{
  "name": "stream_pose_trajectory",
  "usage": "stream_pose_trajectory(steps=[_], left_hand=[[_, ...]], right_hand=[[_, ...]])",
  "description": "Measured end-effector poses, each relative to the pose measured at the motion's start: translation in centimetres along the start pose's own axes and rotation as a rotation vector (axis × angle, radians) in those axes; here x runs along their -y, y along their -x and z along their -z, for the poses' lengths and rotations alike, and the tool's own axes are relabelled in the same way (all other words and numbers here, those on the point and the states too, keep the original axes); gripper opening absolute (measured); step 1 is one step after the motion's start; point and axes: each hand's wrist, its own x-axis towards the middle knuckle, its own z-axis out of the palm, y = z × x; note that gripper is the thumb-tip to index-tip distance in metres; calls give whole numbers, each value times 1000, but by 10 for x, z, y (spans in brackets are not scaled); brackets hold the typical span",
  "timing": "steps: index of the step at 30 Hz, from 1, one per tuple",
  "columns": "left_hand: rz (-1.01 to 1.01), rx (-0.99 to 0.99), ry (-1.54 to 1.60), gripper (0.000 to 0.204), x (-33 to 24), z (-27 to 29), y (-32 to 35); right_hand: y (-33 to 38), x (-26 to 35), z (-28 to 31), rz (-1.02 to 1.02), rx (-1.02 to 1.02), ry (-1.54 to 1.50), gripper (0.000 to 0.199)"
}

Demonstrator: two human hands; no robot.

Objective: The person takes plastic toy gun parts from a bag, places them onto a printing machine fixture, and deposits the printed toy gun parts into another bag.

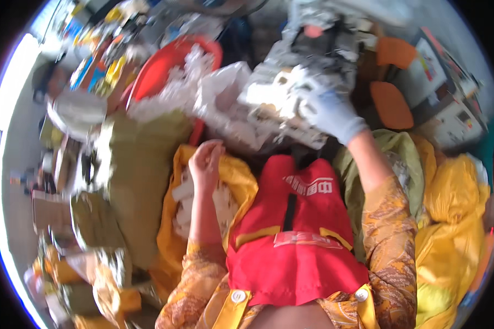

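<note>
Half curled at left hand point(206, 156), yellow bag point(242, 183) beneath; blurred at right hand point(330, 114), white scraps point(280, 90) alongside; cannot tell either grip.

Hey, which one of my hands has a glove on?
Your right hand, up by the blurred white pile: it wears a pale glove, while your left hand, near the open yellow sack, is bare.
</note>
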Motion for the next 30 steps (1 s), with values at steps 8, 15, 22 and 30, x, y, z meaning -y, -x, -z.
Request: stream_pose_trajectory(steps=[8, 15, 22, 30], left_hand=[[187, -397, -889, 22, 57, 178, 83], [408, -341, -1114, 31, 119, 229, 150], [358, -89, -1390, 25, 151, 234, 157], [459, -249, -1089, 16, 144, 271, 163]], right_hand=[[48, 132, -101, 95, 128, -612, 56], [44, 160, -295, -260, 422, -718, 60], [71, 253, -174, 13, 742, -1021, 21], [8, 184, -179, -863, 603, -1559, 31]])
